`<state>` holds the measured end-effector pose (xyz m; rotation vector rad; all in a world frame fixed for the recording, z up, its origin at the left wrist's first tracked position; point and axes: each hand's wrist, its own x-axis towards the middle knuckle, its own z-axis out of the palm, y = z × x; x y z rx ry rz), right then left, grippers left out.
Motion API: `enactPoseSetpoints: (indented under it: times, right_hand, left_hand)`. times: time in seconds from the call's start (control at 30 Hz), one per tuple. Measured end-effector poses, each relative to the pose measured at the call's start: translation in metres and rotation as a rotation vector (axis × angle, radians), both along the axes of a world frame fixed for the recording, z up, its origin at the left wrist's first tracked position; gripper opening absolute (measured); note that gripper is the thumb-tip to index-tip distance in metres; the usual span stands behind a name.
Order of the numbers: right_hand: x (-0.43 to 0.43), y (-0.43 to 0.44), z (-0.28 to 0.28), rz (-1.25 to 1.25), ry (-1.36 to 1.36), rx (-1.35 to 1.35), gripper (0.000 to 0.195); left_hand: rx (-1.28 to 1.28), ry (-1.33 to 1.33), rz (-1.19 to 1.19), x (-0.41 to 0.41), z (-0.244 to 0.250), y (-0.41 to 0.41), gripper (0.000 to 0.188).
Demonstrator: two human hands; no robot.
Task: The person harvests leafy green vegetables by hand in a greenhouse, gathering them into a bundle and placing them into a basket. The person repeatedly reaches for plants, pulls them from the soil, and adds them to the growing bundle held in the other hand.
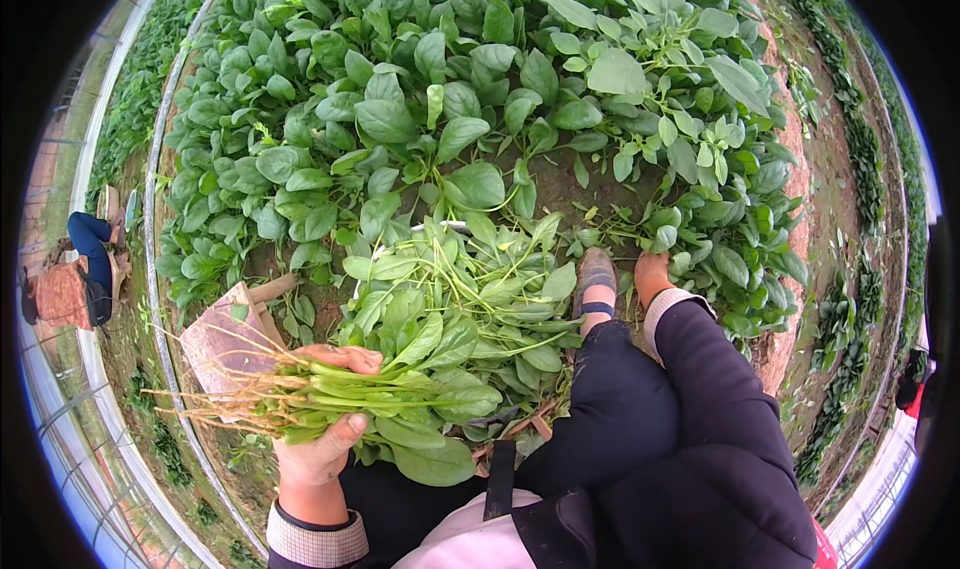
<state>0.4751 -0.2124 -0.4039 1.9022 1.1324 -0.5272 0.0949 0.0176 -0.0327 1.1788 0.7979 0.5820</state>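
My left hand (330,426) grips a bunch of uprooted spinach (367,400). Its pale, stringy roots stick out to the left and the leaves point right. Beneath and beyond the bunch lies a heap of loose greens (480,291), stems crossing in all directions. A white rim shows at the heap's far side, but what holds the heap is mostly hidden. My right hand (651,275) reaches down beside my shoe, at the base of the growing spinach (731,261). Leaves cover its fingers, so whether they hold anything is hidden.
A dense bed of spinach (390,119) fills the far side, with a taller broad-leaved plant (637,74) among it. A flat board with a wooden leg or handle (271,290) lies left. My shoe (596,273) stands on the soil. Another person (90,246) is at far left.
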Motion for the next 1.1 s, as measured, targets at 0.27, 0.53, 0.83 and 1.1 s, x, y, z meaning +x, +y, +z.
enactPoseSetpoints:
  times: [0.27,0.53,0.83,1.1]
  right_hand:
    - [0.010,-0.002,-0.036,-0.119,-0.024,-0.010,0.027]
    - [-0.012,-0.018,0.041,0.090,0.092,-0.354,0.028]
    - [-0.042,0.026,0.148,-0.118,0.100,0.456,0.024]
    - [-0.075,0.118,0.352,0.185,0.368,1.345,0.018]
  left_hand:
    - [-0.004,-0.031,-0.028,0.001,0.003,-0.005,0.050]
    - [-0.006,-0.053,-0.006,-0.006,0.007,-0.010,0.052]
    - [-0.090,-0.233,0.014,-0.032,0.028,-0.026,0.055]
    - [-0.120,-0.276,0.017,-0.056,0.036,-0.038,0.057]
